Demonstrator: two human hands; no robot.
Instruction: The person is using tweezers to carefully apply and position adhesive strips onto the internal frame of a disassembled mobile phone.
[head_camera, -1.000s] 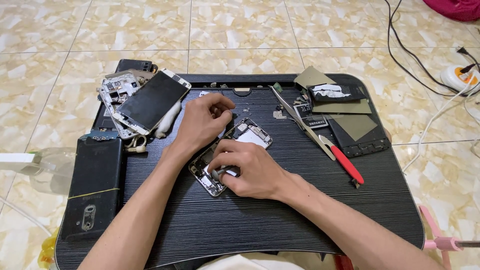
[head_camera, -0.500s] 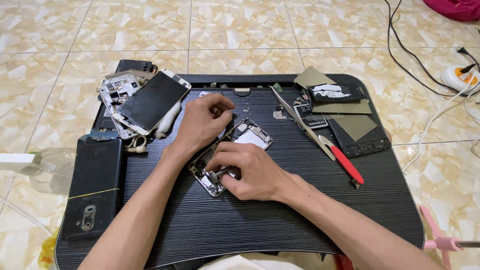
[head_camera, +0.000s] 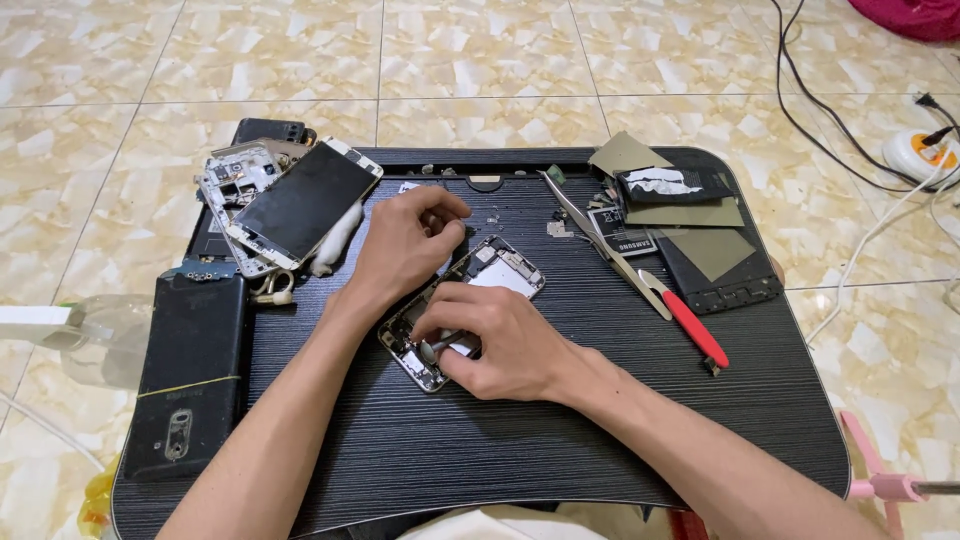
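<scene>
Nearest to me, both forearms reach in over the near edge of the black lap table (head_camera: 600, 440). At its near left corner lies a dark phone (head_camera: 190, 375), back up, lens toward me.

A little farther in, at the table's middle, sits the opened phone frame (head_camera: 500, 270), tilted so its far end points right. My right hand (head_camera: 495, 340) rests on its near end, fingers curled tight around a thin dark tool (head_camera: 440, 343) whose tip is down inside the frame. My left hand (head_camera: 405, 240) lies on the frame's far left edge with fingers bent; I cannot tell whether it pinches anything or only steadies the frame.

To the right of the hands, a red-handled tool (head_camera: 690, 325) lies on the table, and metal tweezers (head_camera: 600, 245) stretch from it toward the far side.

Farther left, a phone with a dark screen (head_camera: 305, 205) lies on top of 1 stripped phone frame (head_camera: 235, 180), a white cloth-like piece just beside it.

At the far right of the table, flat tan sheets (head_camera: 690, 225) and a dark phone part (head_camera: 735, 285) are stacked together. Beyond the table, cables (head_camera: 850, 160) run over the tiled floor (head_camera: 480, 60) to a white power strip (head_camera: 925, 155).
</scene>
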